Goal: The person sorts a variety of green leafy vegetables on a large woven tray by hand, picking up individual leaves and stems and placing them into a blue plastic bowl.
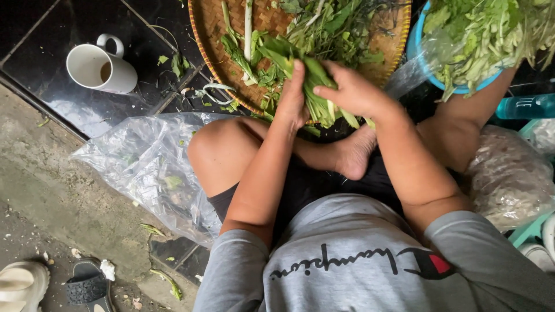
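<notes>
Sitting cross-legged on the dark tiled floor (34, 34), the person has both hands down on one bundle of leafy greens (321, 101) at the near edge of a round woven tray (211, 34). The left hand (293, 98) has its grip closed around the stems, fingers wrapped over the bunch and the thumb side pointing away from the body; the right hand (352, 92) is clamped on the same bundle just beside it, fingers curled over the leaves — the two hands all but touch. Pale stem ends stick out below the right hand, toward the bare foot (352, 153) tucked underneath. Beyond the hands, the tray carries a loose heap of more greens (329, 26), spread across its far half. Off past the right hand sits a blue basin (417, 52) piled with lighter green leaves, its rim just beside the tray. Out to the side of the left hand, well apart, a white mug (98, 68) lies tipped on the tiles, with a few leaf scraps between it and the tray. Nearer the body on that same side, a crumpled clear plastic bag (144, 167) lies against the left knee. By the right elbow rests another filled plastic bag (509, 179), and a teal bottle (529, 107) lies beyond it.
</notes>
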